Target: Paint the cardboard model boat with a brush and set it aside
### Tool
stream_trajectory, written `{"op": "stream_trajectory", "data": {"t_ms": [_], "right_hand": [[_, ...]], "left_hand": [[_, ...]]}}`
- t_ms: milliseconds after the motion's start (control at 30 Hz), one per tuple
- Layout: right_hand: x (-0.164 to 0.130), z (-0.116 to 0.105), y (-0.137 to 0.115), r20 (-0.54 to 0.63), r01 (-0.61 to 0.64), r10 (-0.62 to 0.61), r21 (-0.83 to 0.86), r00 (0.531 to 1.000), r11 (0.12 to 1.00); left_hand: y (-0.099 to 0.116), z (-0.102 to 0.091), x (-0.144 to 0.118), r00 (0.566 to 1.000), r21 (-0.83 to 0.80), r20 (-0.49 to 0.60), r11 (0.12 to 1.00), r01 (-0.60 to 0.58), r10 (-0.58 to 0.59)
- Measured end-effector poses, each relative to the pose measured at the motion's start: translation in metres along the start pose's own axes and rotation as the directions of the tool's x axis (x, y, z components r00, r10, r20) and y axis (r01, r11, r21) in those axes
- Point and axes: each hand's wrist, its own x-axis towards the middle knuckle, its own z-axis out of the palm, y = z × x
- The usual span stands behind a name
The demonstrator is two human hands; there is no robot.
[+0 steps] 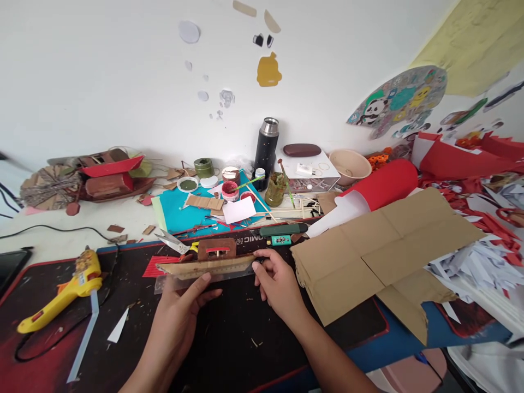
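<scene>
**Two hands on one cardboard strip**

Two hands share the load: my left hand (pixel 180 308) pinches the near left end of the cardboard strip (pixel 204 267) with a ruler (pixel 213 277) under it, and my right hand (pixel 278 284) closes its grip on the right end. Both hover over the bench (pixel 245 333). A loose pinch could let the ruler slide off line. Farther left lies the glue gun (pixel 65 292); scissors (pixel 174 242) lie beyond the strip.
</scene>
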Motion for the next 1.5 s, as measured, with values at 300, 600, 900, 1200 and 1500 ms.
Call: {"op": "stream_trajectory", "data": {"t_ms": [300, 600, 900, 1200, 1500], "right_hand": [[-0.0004, -0.0005, 0.0011, 0.005, 0.01, -0.01, 0.003, 1.0, 1.0], [-0.0023, -0.0014, 0.0014, -0.001, 0.04, -0.04, -0.018, 0.999, 0.999], [-0.0037, -0.0014, 0.0047, -0.004, 0.059, -0.059, -0.022, 0.998, 0.998], [-0.0048, -0.0023, 0.0024, -0.01, 0.069, -0.069, -0.057, 0.998, 0.996], [-0.0056, -0.002, 0.0041, -0.018, 0.081, -0.083, -0.075, 0.996, 0.994]], "left_hand": [[0.0015, -0.0012, -0.0034, 0.999, 0.011, 0.035, 1.0, -0.017, 0.016], [0.0003, 0.0018, -0.0037, 1.0, 0.01, 0.01, 1.0, -0.024, 0.024], [-0.0004, 0.0028, -0.0023, 0.999, 0.005, 0.011, 0.999, -0.05, 0.05], [0.0003, -0.0007, -0.0051, 0.998, 0.036, 0.051, 0.998, -0.044, 0.042], [-0.0023, 0.0008, -0.002, 0.998, 0.027, 0.024, 0.998, -0.056, 0.055]]}}
